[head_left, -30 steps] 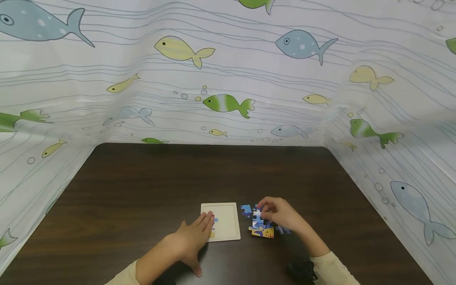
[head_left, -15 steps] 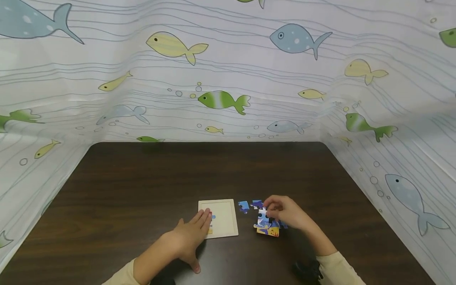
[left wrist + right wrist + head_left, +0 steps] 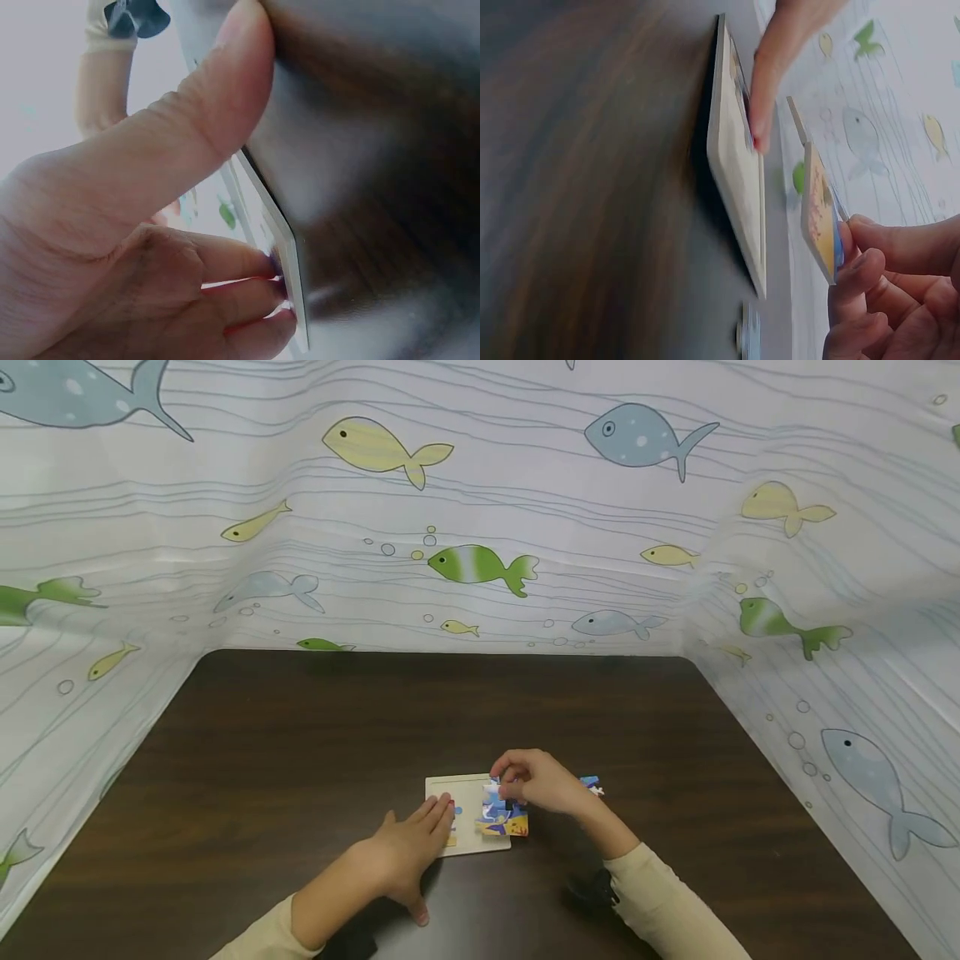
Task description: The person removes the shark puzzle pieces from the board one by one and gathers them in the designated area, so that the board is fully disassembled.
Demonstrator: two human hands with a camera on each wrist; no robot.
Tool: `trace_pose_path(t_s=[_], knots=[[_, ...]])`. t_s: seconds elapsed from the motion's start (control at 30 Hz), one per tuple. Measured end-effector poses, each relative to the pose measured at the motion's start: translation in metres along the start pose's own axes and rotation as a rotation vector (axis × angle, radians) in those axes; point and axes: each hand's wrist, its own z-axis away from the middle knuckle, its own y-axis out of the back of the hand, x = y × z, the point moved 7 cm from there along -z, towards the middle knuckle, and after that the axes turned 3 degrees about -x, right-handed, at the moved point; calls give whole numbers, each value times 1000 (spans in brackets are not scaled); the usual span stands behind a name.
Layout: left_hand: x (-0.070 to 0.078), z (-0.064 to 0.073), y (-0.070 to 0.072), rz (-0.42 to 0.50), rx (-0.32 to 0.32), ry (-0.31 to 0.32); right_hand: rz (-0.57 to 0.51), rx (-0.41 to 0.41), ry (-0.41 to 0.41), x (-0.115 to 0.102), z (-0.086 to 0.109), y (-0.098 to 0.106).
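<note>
A small pale wooden puzzle tray (image 3: 468, 847) lies on the dark table, tilted slightly in the head view. My left hand (image 3: 408, 852) rests across its left side, fingers straight and thumb spread; in the left wrist view the fingertips (image 3: 262, 330) touch the inside of the tray. Puzzle pieces (image 3: 452, 837) peek out beside those fingers, the rest hidden beneath. With thumb and fingers, my right hand (image 3: 542, 783) pinches a joined section of jigsaw puzzle (image 3: 495, 814), blue with a yellow lower edge. In the right wrist view this section (image 3: 819, 217) is raised above the tray.
Loose blue puzzle pieces (image 3: 591, 782) lie on the table right of my right hand, which partly covers that area. A dark wrist device (image 3: 592, 892) hangs below the right wrist. A fish-patterned white curtain (image 3: 480, 485) surrounds the table (image 3: 300, 718) at the back and sides.
My right hand has lifted the joined puzzle section from the table and carried it left over the tray's right part. The left hand has stayed on the tray.
</note>
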Motion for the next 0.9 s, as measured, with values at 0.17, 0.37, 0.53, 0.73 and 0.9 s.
trace_pose_path(t_s=[0.17,0.37,0.53,0.73,0.9], knots=[[-1,1,1,-6,-19,16,18,-84,47,-11,-17,-17],[2,-1,2,-50,-26,9,36,-115,45,-10,-27,-27],[2,-1,3,-63,-25,9,49,-109,23,-10,-31,-31],[2,-1,2,-57,-30,12,91,-83,14,-10,-34,-32],[1,0,0,-53,-36,10,123,-72,2,-9,-36,-35]])
